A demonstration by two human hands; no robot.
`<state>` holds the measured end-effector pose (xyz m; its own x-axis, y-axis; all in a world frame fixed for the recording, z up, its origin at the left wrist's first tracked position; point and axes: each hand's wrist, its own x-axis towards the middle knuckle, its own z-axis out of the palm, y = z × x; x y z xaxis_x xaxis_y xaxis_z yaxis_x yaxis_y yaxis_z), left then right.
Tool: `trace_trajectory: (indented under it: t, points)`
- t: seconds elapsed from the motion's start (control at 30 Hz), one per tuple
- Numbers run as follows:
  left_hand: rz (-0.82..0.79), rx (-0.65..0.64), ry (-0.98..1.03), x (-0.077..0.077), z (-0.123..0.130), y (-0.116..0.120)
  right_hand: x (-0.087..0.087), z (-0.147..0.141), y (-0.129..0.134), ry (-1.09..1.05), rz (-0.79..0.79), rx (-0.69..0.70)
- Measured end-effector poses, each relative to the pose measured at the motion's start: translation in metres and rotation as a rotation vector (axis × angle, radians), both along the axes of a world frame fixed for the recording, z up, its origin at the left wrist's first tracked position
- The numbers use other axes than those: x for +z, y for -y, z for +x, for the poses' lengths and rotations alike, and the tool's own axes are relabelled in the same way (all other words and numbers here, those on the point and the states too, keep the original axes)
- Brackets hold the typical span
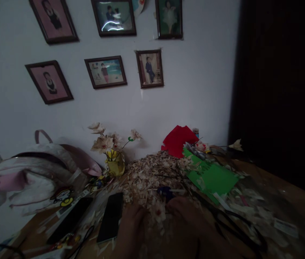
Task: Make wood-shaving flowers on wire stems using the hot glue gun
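Note:
The view is dim and my fingers are partly in shadow. At the front edge of the heap my left hand (134, 217) rests with its fingers curled; whether anything is inside them is hidden. Facing it, my right hand (183, 210) has its fingertips drawn together at the side of a pale artificial flower (157, 211). This flower sits between both hands, its petals facing me. Just beyond my right fingers lies a dark blue tool (165, 192), possibly a glue gun. Loose pale petals (147, 176) spread behind and around the hands.
Black scissors (238, 225) lie at right, near green paper (211, 176) and red paper (179, 140). Two phones, one dark (71, 219) and one nearer (111, 216), lie left. Behind them stand a yellow pot (116, 166) of flowers and a white-and-pink backpack (46, 169).

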<state>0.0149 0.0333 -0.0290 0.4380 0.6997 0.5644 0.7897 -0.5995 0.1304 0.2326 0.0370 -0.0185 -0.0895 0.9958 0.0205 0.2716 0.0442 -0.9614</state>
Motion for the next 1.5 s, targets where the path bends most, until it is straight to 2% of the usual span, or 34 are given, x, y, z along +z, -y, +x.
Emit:
trace_trajectory:
  t: [0.1,0.23,0.43,0.73,0.9,1.03,1.17,1.33,1.5]
  points:
    - [0.036,0.025,0.007,0.003,0.001,0.001,0.0,0.0,-0.001,0.022,0.014,-0.032]
    - [0.148,-0.006,0.005,0.007,-0.001,0.003,-0.002,0.001,-0.001,0.16,0.135,-0.109]
    - [0.277,0.067,-0.013,0.006,-0.008,0.0,-0.004,0.001,0.001,0.293,0.213,-0.112]
    - [0.274,0.183,-0.039,-0.001,-0.015,-0.007,-0.006,0.001,0.0,0.319,0.18,-0.092]
    - [0.264,0.156,-0.078,-0.002,-0.016,-0.006,-0.002,0.0,0.004,0.341,0.177,-0.091]
    - [0.268,0.113,-0.137,-0.001,-0.014,-0.001,0.001,-0.003,0.007,0.232,0.199,-0.117]
    - [0.294,0.096,-0.1,0.003,-0.007,0.004,-0.006,-0.008,0.005,0.075,0.133,-0.034]
    - [0.296,0.087,-0.098,0.006,-0.003,0.007,-0.015,-0.009,0.001,0.033,0.076,-0.009]
    - [0.287,0.095,-0.111,0.004,-0.005,0.007,-0.006,-0.008,0.004,0.025,0.068,-0.001]
